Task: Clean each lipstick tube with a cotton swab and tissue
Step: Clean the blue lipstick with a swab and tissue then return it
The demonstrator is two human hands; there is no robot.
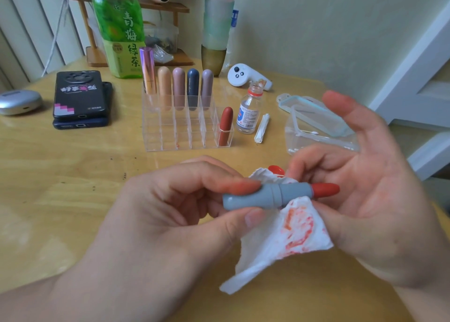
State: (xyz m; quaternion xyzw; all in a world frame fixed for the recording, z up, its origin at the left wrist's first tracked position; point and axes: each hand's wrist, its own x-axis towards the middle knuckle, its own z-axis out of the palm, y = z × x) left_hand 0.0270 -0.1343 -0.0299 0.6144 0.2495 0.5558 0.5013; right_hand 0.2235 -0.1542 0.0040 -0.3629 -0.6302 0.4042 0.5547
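My left hand (170,200) pinches a grey lipstick tube (265,196) by its base and holds it sideways, its red stick (325,189) wound out toward the right. My right hand (370,188) holds a white tissue (287,236), smeared with red, under and behind the tube; its outer fingers are spread. A clear organiser (187,124) on the wooden table (73,175) holds several capped lipsticks at the back and a red one (226,125) at the front right. A few cotton swabs (262,128) lie beside a small open bottle (249,110).
Two stacked phones (80,97) and a silver case (19,101) lie at the left. A green tea bottle (120,29), a wooden rack (136,7) and a white controller (246,77) stand behind. A clear plastic bag (316,129) with swabs lies at the right. A red cap (276,169) peeks behind the tissue.
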